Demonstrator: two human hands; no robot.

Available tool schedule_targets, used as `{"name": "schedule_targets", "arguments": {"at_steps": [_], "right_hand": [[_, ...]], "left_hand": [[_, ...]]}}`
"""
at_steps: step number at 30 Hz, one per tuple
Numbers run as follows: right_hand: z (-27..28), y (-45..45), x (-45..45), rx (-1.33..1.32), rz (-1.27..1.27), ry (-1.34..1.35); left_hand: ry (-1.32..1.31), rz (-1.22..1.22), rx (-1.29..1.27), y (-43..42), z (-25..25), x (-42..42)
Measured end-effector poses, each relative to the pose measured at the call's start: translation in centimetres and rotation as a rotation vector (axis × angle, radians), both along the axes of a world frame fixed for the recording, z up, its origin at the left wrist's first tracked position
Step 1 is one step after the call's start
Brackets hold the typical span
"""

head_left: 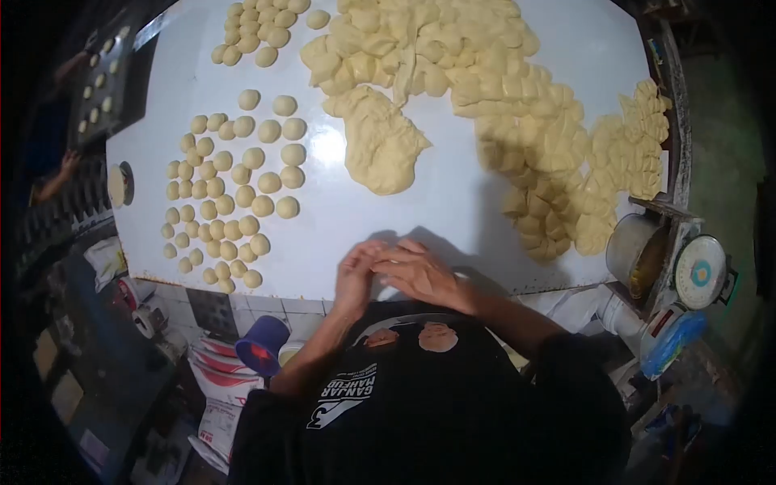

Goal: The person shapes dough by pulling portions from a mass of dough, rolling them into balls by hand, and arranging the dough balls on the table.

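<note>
My left hand (358,265) and my right hand (420,273) meet over the near edge of the white table (453,218), close to my body. Their fingers are curled and pressed together, the right hand partly over the left. Whatever lies between them is hidden. Beyond the hands is a large, loose lump of pale yellow dough (380,145). To the left sit many round dough balls (245,196) in loose rows. On the right, cut dough pieces (529,145) are spread in a wide, partly overlapping band, some in shadow.
A second group of dough balls (257,24) sits at the far left. Beside the right table edge are a metal pot (634,250) and a dial scale (700,272). A purple bucket (263,343) and white-red sacks (222,388) stand below left. Another person's hand (69,164) shows at far left.
</note>
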State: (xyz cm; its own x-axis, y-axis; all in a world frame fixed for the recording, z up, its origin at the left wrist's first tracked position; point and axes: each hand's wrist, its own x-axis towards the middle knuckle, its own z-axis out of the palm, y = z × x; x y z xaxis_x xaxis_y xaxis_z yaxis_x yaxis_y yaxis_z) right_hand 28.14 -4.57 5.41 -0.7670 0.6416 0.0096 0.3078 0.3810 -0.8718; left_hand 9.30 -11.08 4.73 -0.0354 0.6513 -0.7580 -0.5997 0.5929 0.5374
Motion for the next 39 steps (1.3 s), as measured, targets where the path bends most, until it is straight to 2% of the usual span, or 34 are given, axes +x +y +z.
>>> {"name": "schedule_targets", "arguments": {"at_steps": [1, 3, 4, 5, 6, 8, 9, 11, 12, 13, 15, 16, 17, 19, 20, 22, 26, 28, 31, 32, 34, 35, 36, 38, 39], "right_hand": [[-0.3, 1.5, -0.3, 0.106, -0.012, 0.105], [-1.9, 9.0, -0.2, 0.152, -0.386, 0.117], [-2.7, 12.7, -0.2, 0.156, -0.568, 0.132], [0.9, 17.5, 0.1, 0.016, -0.624, -0.198], [-0.3, 21.2, 0.3, 0.182, -0.623, -0.188], [-2.4, 27.0, -0.2, 0.473, -0.591, -0.079], [-3.1, 28.2, -0.9, 0.472, -0.584, -0.078], [-3.9, 31.0, -2.0, 0.360, -0.555, -0.401], [-4.7, 31.6, -2.2, 0.365, -0.540, -0.413], [-5.5, 31.9, -2.4, 0.356, -0.527, -0.329], [-5.8, 32.3, -2.6, 0.344, -0.500, -0.264], [-4.8, 32.1, -2.4, 0.232, -0.508, -0.186], [-3.7, 31.7, -2.2, 0.120, -0.514, -0.109], [-1.9, 29.3, -2.2, 0.046, -0.522, -0.175], [-1.1, 27.7, -2.1, -0.027, -0.539, -0.218], [-0.8, 23.7, -1.3, 0.220, -0.400, -0.064], [-1.6, 21.7, -1.3, 0.155, -0.491, -0.042], [-2.0, 22.4, -1.1, 0.226, -0.677, 0.014], [-3.4, 26.2, -1.4, -0.006, -0.812, 0.058], [-3.3, 27.5, -1.7, -0.010, -0.826, 0.073], [-2.4, 28.5, -2.7, -0.029, -0.678, -0.019], [-3.7, 27.8, -3.4, 0.017, -0.693, 0.064], [-2.3, 26.3, -3.3, -0.041, -0.653, 0.077], [1.8, 20.4, -2.6, -0.153, -0.574, 0.086], [2.8, 16.5, -2.1, -0.286, -0.495, 0.181]], "left_hand": [[0.112, 0.027, 0.031, -0.3, -0.3, -0.8], [0.363, 0.027, 0.159, 0.6, 0.2, -2.6], [0.383, 0.029, 0.163, 1.4, 1.0, -2.9], [0.456, -0.031, 0.202, 2.5, 1.7, -3.1], [0.526, -0.085, 0.240, 3.8, 2.5, -3.2], [0.493, -0.105, 0.339, 8.2, 4.9, -1.6], [0.471, -0.108, 0.350, 10.1, 4.8, -1.1], [0.392, -0.078, 0.378, 14.9, 3.9, 0.2], [0.333, -0.049, 0.375, 16.7, 3.3, 0.9], [0.321, -0.031, 0.369, 18.6, 2.1, 1.7], [0.046, 0.100, 0.312, 22.0, -0.5, 3.0], [0.027, 0.111, 0.305, 23.6, -0.8, 3.5], [-0.124, 0.153, 0.246, 25.1, -1.1, 3.9], [-0.403, 0.216, 0.208, 26.9, -2.0, 4.1], [-0.415, 0.227, 0.203, 27.5, -2.2, 4.3], [-0.327, 0.247, 0.182, 28.6, -2.0, 4.7], [-0.130, 0.251, 0.133, 30.1, -2.6, 4.3], [0.434, 0.019, 0.307, 30.3, -2.5, 3.8], [0.558, -0.017, 0.258, 30.7, -1.8, 3.5], [0.619, -0.028, 0.240, 30.9, -1.7, 3.5], [0.596, -0.054, 0.287, 29.7, -2.2, 3.5], [0.719, -0.100, 0.376, 28.7, -1.9, 3.2], [0.841, -0.141, 0.468, 27.8, -0.9, 2.7], [0.865, -0.063, 0.527, 22.0, 3.4, 1.5], [0.919, -0.211, 0.494, 17.2, 5.5, -0.1]]}}
